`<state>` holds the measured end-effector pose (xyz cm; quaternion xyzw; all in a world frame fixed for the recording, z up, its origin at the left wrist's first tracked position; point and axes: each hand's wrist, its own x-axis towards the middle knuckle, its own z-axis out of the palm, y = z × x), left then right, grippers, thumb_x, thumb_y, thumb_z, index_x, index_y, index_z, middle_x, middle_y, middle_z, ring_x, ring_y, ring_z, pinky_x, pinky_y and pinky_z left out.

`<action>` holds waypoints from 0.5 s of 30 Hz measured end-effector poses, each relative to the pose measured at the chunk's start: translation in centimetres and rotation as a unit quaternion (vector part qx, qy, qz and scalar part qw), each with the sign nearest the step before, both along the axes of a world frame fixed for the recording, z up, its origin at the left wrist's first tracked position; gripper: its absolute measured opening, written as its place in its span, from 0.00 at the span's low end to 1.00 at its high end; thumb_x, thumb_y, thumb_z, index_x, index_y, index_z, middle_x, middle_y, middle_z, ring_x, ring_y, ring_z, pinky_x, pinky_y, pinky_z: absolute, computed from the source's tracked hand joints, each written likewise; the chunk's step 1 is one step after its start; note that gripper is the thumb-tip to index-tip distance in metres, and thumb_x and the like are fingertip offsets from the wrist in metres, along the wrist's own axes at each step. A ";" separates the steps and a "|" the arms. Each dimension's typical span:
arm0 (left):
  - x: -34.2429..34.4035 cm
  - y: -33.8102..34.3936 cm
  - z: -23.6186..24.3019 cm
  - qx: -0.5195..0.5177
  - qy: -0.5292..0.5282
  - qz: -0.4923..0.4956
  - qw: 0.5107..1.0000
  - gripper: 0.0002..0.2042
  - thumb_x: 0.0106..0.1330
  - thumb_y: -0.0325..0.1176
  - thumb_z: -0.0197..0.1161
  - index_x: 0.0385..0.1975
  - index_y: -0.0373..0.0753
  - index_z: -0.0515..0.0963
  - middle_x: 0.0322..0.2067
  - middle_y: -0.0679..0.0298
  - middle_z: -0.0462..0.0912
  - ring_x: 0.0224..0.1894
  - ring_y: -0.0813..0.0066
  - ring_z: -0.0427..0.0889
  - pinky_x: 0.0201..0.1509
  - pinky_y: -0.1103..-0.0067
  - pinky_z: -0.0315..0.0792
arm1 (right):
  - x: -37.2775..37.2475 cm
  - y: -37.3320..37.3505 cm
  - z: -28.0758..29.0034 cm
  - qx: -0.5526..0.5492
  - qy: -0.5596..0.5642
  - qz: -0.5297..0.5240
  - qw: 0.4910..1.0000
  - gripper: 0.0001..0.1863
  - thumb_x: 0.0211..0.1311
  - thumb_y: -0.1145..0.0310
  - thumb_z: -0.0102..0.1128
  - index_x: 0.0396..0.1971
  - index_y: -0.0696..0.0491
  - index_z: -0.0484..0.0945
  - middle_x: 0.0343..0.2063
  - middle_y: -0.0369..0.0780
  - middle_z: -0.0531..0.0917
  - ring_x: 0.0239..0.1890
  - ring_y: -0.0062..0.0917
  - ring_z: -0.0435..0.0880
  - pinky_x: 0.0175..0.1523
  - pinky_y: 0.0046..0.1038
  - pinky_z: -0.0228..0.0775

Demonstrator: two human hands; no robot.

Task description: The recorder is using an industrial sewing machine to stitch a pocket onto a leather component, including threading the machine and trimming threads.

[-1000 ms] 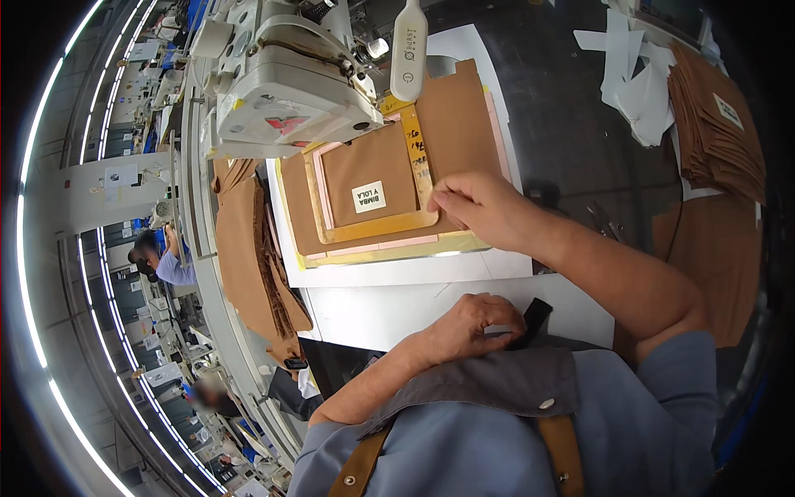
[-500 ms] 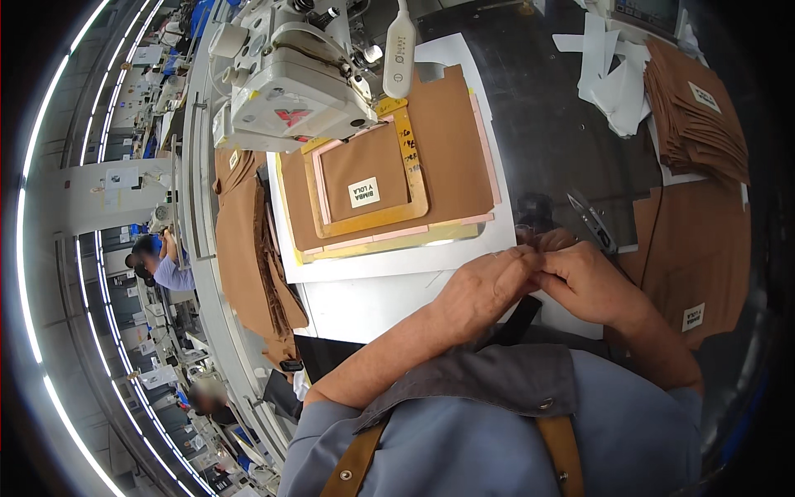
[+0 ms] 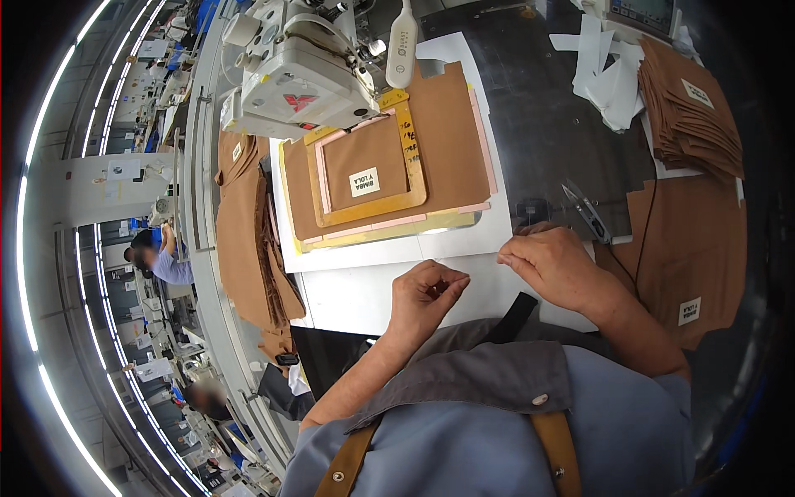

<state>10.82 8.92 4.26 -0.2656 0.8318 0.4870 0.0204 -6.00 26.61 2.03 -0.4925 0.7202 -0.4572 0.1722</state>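
Parted now, the person's bare left hand (image 3: 421, 300) and right hand (image 3: 553, 265) were together half a second ago. Each has thumb and forefinger closed in a pinch, its other fingers curled; whether anything thin is caught between the tips, I cannot tell. Both are near the lower edge of a large white paper sheet (image 3: 381, 258).

On that sheet, beyond the hands, lies a flat brown panel (image 3: 449, 149), with a yellow rectangular frame (image 3: 370, 212) on it, its right bar marked with dark handwriting. Inside the frame sits a small white label (image 3: 363, 182) with dark print (upside down from here). Similar labels show on a stack of brown pieces (image 3: 683, 124) and a brown piece (image 3: 662, 257) at right.

A white sewing machine head (image 3: 290, 87) with a red emblem overhangs the frame's upper left, hiding part of it. Silver-bladed snips (image 3: 588, 214) lie on the dark desk (image 3: 538, 108) beyond the right hand.
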 end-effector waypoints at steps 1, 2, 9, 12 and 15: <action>0.6 -0.3 -0.2 0.000 0.000 0.003 1.000 0.03 0.63 0.26 0.71 0.31 0.34 0.85 0.28 0.68 0.83 0.26 0.89 0.77 0.30 0.87 0.71 | 0.0 -0.3 -0.1 0.005 -0.004 -0.007 1.000 0.07 0.64 0.68 0.61 0.29 0.55 0.82 0.19 0.46 0.81 0.25 0.41 0.83 0.33 0.39 0.73; 1.2 -0.5 -0.3 0.029 -0.003 0.034 0.999 0.04 0.63 0.28 0.71 0.31 0.35 0.85 0.27 0.68 0.83 0.24 0.88 0.75 0.27 0.86 0.69 | 0.1 -0.5 -0.1 0.009 -0.009 -0.014 1.000 0.08 0.64 0.68 0.61 0.29 0.56 0.82 0.20 0.46 0.82 0.25 0.41 0.84 0.34 0.39 0.73; 3.6 -2.3 -1.0 0.072 -0.065 0.140 0.985 0.06 0.62 0.31 0.73 0.32 0.35 0.86 0.20 0.74 0.80 0.21 0.91 0.62 0.24 0.87 0.57 | -0.4 -1.9 -1.1 0.002 -0.039 -0.029 0.999 0.09 0.67 0.67 0.59 0.31 0.56 0.82 0.23 0.45 0.83 0.28 0.40 0.84 0.35 0.40 0.73; 1.7 -4.5 -1.2 0.058 -0.005 0.229 0.972 0.06 0.63 0.28 0.72 0.34 0.33 0.86 0.22 0.74 0.80 0.22 0.92 0.64 0.27 0.90 0.58 | -0.7 -2.2 -1.8 0.025 -0.008 -0.036 0.999 0.09 0.67 0.66 0.58 0.31 0.56 0.81 0.23 0.44 0.83 0.28 0.40 0.84 0.35 0.40 0.73; -2.3 -7.5 -1.7 0.034 0.065 0.224 0.972 0.07 0.61 0.28 0.74 0.35 0.32 0.86 0.28 0.69 0.84 0.31 0.87 0.77 0.38 0.88 0.69 | -1.0 -2.8 -2.6 0.039 0.008 -0.036 0.999 0.08 0.67 0.66 0.59 0.31 0.55 0.81 0.22 0.44 0.83 0.27 0.40 0.83 0.34 0.40 0.73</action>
